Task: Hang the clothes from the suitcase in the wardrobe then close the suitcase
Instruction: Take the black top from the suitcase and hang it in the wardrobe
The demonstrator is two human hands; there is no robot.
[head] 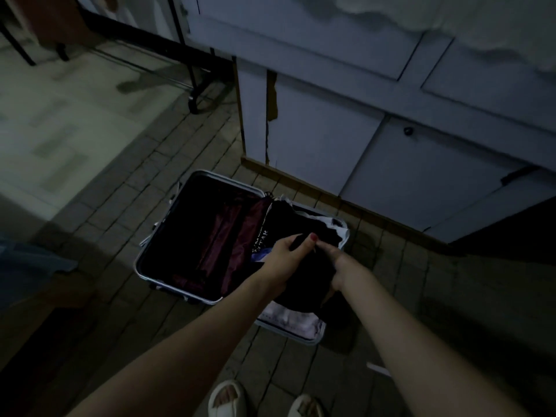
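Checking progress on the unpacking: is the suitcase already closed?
No, the suitcase lies open on the floor, and both hands grip a dark garment over it.

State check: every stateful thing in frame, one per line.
suitcase: open flat on floor
black garment: gripped by both hands, over the suitcase
left hand: grips garment
right hand: grips garment
wardrobe lower door: closed
pale clothes: in suitcase

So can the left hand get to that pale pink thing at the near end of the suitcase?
Probably yes. The pink cloth lies uncovered at the near end of the open suitcase, close under the left hand. But that hand and the right hand are both gripping the black garment, so it would have to let go first.
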